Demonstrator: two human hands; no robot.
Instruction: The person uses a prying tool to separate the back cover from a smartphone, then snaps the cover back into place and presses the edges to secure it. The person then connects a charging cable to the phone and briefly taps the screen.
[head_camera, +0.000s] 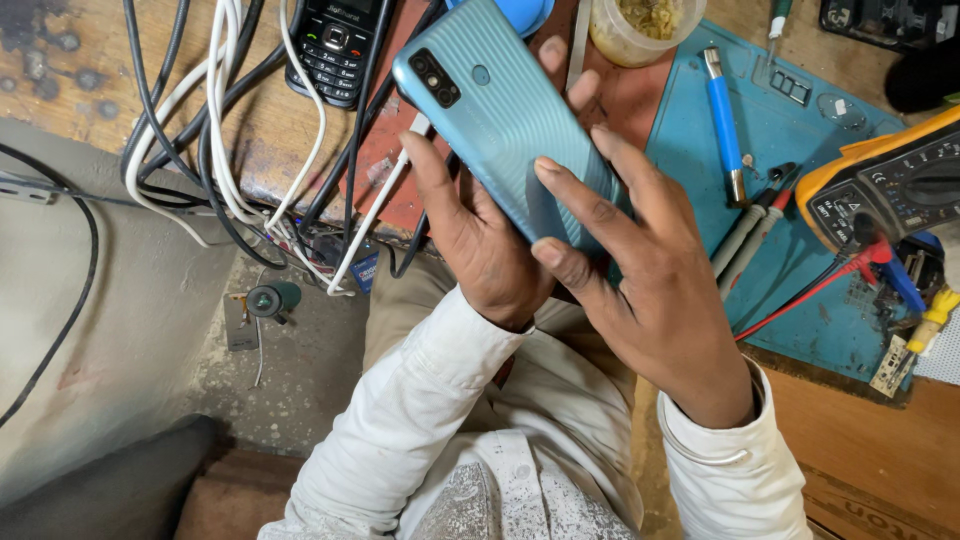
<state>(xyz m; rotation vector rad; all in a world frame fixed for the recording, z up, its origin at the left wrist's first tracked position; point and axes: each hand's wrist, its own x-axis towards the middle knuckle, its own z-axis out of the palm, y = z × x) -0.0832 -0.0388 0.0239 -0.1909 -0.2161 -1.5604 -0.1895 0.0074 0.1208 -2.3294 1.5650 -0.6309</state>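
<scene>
Head view gives me a teal smartphone (500, 110) held back-side up above the near edge of the workbench, tilted so its top corner points up and to the left. Its rear shell carries fine curved ridges with a soft sheen, a dark camera block with two lenses sits near the top corner, and a small round sensor lies just beside it. I see my left hand (478, 245) cupping the phone from below, thumb pressed along its left edge and fingertips showing past the far edge, so those fingers are wrapped around it. My right hand (655, 290) lays two fingers flat on the lower back, also gripping. Behind the phone lie a black keypad phone (335, 45) and a tangle of black and white cables (215, 120). To the right, a blue work mat (790, 130) carries a blue-handled tool (722, 110) and a yellow multimeter (890, 180).
</scene>
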